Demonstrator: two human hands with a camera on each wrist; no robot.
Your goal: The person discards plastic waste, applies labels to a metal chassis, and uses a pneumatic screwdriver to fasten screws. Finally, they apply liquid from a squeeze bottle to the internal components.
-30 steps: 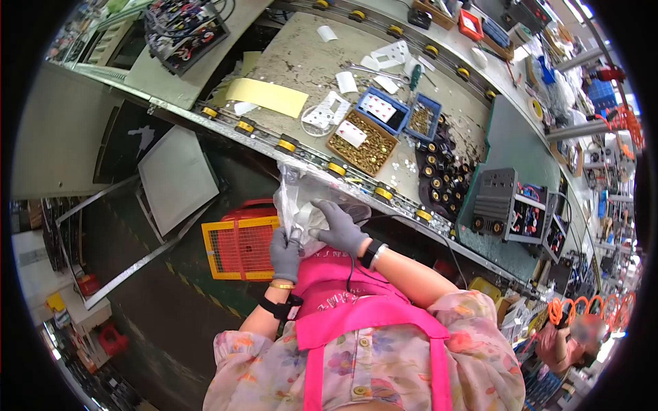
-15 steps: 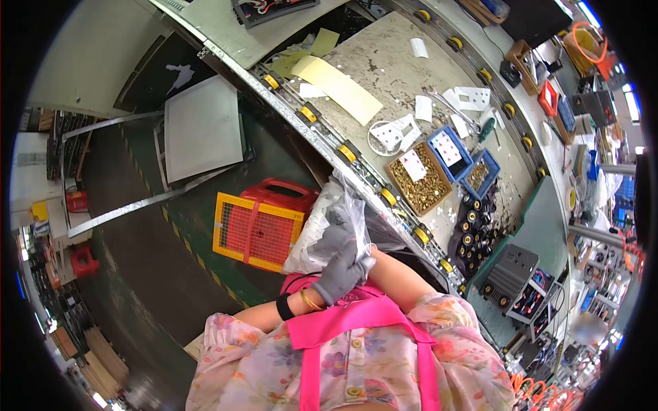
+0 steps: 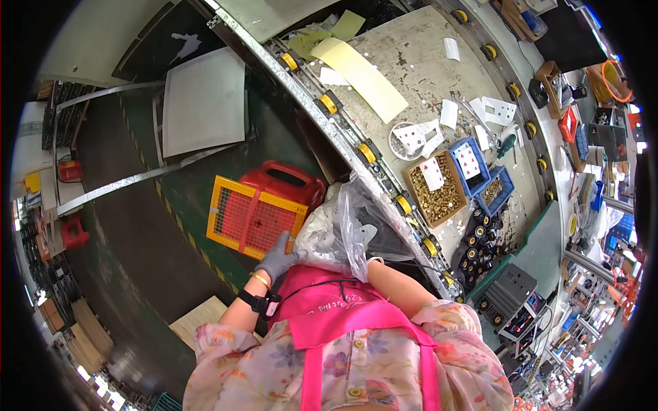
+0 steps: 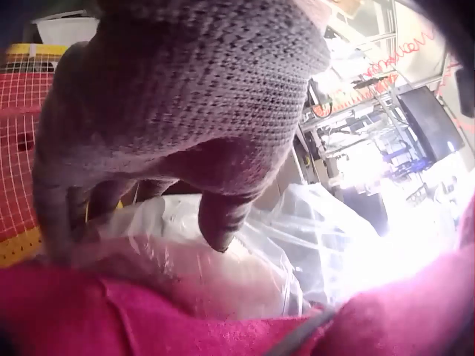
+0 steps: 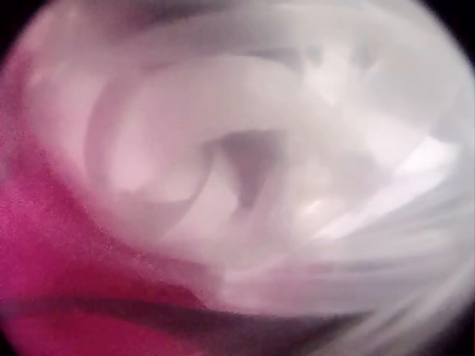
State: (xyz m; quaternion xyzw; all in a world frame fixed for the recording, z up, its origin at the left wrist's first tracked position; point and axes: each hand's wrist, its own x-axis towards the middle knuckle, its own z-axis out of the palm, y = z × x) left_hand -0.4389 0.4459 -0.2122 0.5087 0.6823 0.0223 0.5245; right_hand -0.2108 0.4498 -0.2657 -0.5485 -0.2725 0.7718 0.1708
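A scuffed, pale workbench (image 3: pixel 418 61) with flaking paint runs diagonally, its metal edge studded with yellow rollers (image 3: pixel 367 152); a brown box (image 3: pixel 416 197) of small brass-coloured pieces (image 3: pixel 449 200) sits on top. Below the bench edge, against the pink cloth apron (image 3: pixel 329 294), lies a crinkled clear plastic bag (image 3: pixel 354 226) with white contents, beside a yellow-framed mesh panel (image 3: pixel 257 218). The left hand (image 3: pixel 277 260), in a coarse grey knit glove, touches the bag's side, thumb and fingers apart. The right forearm (image 3: pixel 401 284) reaches the bag; cloudy plastic obscures the right hand, so I cannot tell its grip.
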